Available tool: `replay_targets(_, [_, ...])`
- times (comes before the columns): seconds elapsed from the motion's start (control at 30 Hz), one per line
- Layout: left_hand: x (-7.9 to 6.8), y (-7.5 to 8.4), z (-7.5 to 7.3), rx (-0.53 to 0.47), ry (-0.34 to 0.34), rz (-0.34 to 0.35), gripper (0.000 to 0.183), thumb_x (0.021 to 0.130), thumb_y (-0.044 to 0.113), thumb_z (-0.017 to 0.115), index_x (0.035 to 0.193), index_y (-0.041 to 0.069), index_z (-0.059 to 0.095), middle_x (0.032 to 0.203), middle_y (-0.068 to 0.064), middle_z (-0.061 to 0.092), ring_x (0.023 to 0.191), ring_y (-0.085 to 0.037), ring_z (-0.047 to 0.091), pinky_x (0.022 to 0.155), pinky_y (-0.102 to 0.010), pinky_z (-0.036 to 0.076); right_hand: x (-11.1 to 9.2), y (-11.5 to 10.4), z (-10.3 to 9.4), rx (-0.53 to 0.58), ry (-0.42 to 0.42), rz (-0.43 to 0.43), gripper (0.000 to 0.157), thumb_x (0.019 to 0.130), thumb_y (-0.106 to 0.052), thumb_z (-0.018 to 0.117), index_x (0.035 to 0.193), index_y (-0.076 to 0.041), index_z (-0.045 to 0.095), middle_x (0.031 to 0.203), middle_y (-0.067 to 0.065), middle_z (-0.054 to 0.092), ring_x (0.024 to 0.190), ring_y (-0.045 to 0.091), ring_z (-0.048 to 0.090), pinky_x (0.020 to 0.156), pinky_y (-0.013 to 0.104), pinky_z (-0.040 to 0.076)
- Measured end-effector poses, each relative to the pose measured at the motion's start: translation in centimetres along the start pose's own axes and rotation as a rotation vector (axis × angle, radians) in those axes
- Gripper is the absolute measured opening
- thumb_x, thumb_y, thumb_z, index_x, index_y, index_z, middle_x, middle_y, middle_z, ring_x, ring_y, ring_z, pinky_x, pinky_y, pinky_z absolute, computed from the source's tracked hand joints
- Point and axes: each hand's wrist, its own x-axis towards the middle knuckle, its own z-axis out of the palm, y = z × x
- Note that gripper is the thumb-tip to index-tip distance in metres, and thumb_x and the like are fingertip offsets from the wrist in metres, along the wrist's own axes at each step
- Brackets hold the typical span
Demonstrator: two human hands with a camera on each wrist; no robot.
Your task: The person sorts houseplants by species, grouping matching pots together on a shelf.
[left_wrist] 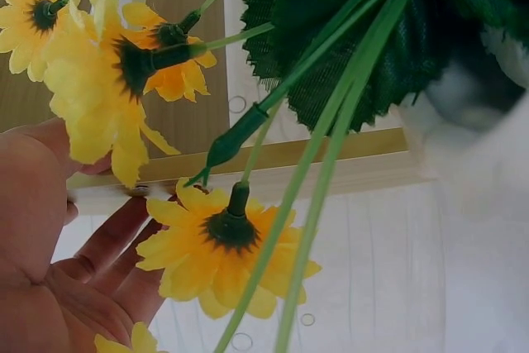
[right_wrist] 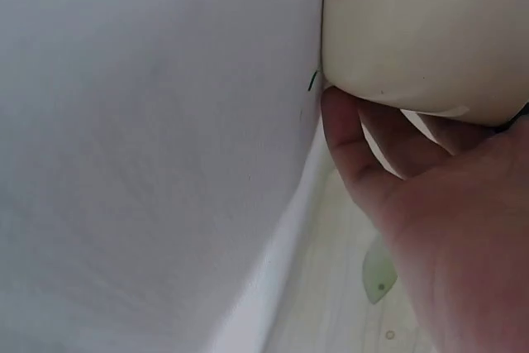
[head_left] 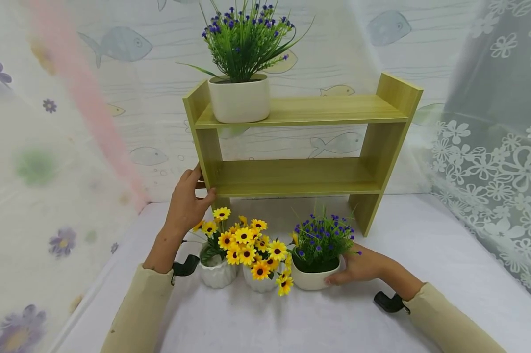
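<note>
"Sleeves (head_left: 137, 314) in beige are nearest, one at the left and one at the right?"

"Yes. A person's forearms reach in from the near edge over a white tablecloth (head_left: 318, 326), with black wrist devices (head_left: 186, 265) at the cuffs."

"What stands on the cloth?"

"Two white pots (head_left: 218, 276), side by side left of the middle, with yellow flowers (head_left: 246, 238) that have dark centres. Just to their right is a small cream pot (head_left: 315, 280) with purple flowers (head_left: 324, 233) and green leaves."

"And the right hand (head_left: 363, 262)?"

"It grips that cream pot, thumb on the near side, fingers curled round the right side close to the base. Whether the base touches the cloth, one cannot tell."

"The left hand (head_left: 187, 201)?"

"Farther in, it holds the left side panel of a wooden shelf (head_left: 298, 177), thumb at the front edge, fingers along the outer face. The left wrist view shows yellow blooms close by it."

"Beyond that?"

"The shelf has two boards. A larger cream planter (head_left: 240, 101) with purple flowers sits on the upper one, at the left end. Farthest is a pale backdrop (head_left: 168, 113) printed with fish; a sheer curtain (head_left: 503, 166) with white flowers hangs at the right."
</note>
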Motion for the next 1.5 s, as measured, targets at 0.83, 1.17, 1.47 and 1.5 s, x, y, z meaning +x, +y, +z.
replay_targets(0.83, [-0.6, -0.1, -0.2, 0.003, -0.014, -0.025, 0.076, 0.101, 0.012, 0.068, 0.168, 0.012, 0.031, 0.133, -0.022, 0.055, 0.114, -0.039, 0.068, 0.089, -0.055, 0.063, -1.6, -1.9, -4.9, -0.101, 0.127, 0.093, 0.104, 0.08, -0.035, 0.091, 0.16, -0.002, 0.032, 0.15, 0.019, 0.055, 0.138, 0.044, 0.049, 0.108, 0.073, 0.044])
replay_targets(1.17, [-0.4, 0.1, 0.0, -0.005, -0.026, -0.043, 0.072, 0.102, 0.013, 0.068, 0.167, 0.011, 0.036, 0.133, -0.02, 0.055, 0.114, -0.038, 0.068, 0.089, -0.054, 0.063, -1.6, -2.7, -5.4, -0.122, 0.175, 0.037, 0.101, 0.08, -0.029, 0.09, 0.158, 0.001, 0.032, 0.148, 0.02, 0.055, 0.136, 0.043, 0.05, 0.106, 0.074, 0.044])
replay_targets(1.47, [0.0, -0.1, -0.1, -0.007, -0.022, -0.026, 0.072, 0.102, 0.013, 0.068, 0.167, 0.012, 0.036, 0.13, -0.019, 0.055, 0.114, -0.037, 0.068, 0.089, -0.053, 0.064, -1.3, -4.0, -6.8, -0.139, 0.212, 0.014, 0.103, 0.08, -0.029, 0.091, 0.159, 0.001, 0.032, 0.153, 0.022, 0.049, 0.139, 0.046, 0.047, 0.106, 0.075, 0.044])
replay_targets(1.5, [0.0, -0.1, -0.1, -0.007, -0.023, -0.025, 0.073, 0.102, 0.013, 0.068, 0.167, 0.012, 0.036, 0.13, -0.019, 0.055, 0.114, -0.037, 0.068, 0.089, -0.053, 0.064, -1.3, -4.2, -7.1, -0.136, 0.212, 0.026, 0.103, 0.08, -0.029, 0.091, 0.159, 0.002, 0.032, 0.154, 0.023, 0.049, 0.139, 0.048, 0.047, 0.106, 0.076, 0.044])
